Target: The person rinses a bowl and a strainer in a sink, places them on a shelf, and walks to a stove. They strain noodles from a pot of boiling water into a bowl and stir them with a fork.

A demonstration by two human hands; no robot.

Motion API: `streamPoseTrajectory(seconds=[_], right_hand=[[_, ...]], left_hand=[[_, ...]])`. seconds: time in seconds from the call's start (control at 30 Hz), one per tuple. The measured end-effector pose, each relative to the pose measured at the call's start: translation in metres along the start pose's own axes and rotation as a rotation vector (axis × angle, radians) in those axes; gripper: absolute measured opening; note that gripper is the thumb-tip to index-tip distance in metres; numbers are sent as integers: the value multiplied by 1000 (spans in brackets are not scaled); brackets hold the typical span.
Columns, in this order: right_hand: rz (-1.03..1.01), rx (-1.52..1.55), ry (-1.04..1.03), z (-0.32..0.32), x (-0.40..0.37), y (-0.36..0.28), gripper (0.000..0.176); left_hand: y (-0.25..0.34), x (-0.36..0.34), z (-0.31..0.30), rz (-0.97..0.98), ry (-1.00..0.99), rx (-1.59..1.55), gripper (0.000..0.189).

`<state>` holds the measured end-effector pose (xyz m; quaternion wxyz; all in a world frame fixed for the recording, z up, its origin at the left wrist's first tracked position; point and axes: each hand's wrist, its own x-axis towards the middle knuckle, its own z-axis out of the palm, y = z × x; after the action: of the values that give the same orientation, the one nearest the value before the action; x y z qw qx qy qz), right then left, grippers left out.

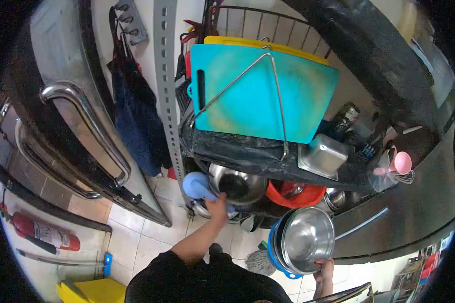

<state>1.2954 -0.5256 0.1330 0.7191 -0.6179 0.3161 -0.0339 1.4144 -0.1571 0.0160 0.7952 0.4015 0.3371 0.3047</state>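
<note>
My left hand [217,211] reaches to the lower shelf, its fingers closed at the near rim of a metal bowl [254,188]. Right beside that hand is a light blue plastic item [194,185], partly covered by it. On the other side, my right hand [324,270] grips the rim of a stack of metal mixing bowls [308,237], tilted so the shiny inside of the top one shows. Under the stack, a blue plastic rim [274,247] sticks out. A red plastic basin [299,196] with metal ware in it sits on the shelf between my hands.
Above, a turquoise cutting board [263,93] and a yellow one stand in a wire rack. A metal container [324,154] and a pink cup [402,163] are on the right. A door with a steel handle [93,131] stands left; a mop head [260,261] lies below.
</note>
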Motion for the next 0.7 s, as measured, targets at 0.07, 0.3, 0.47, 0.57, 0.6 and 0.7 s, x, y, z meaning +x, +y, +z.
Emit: streamPoseTrajectory(seconds=[0.07,0.3,0.47,0.57,0.6,0.7], right_hand=[[12,-11,-15,-9,16,16,20],[112,-49,-205,79,29,7,27],[58,-33,-475,156,98,34,30],[-14,59,-459,226,97,33,24],[-11,118,-461,245,100,37,23],[53,90,-478,301,108,42,16]], left_hand=[[-42,37,19,132,16,-52,30],[-50,95,21,43,194,454,46],[-76,95,-52,84,3,497,41],[-27,20,-94,75,-175,784,34],[-82,35,-155,190,-295,815,32],[20,-41,-156,157,-349,964,27]])
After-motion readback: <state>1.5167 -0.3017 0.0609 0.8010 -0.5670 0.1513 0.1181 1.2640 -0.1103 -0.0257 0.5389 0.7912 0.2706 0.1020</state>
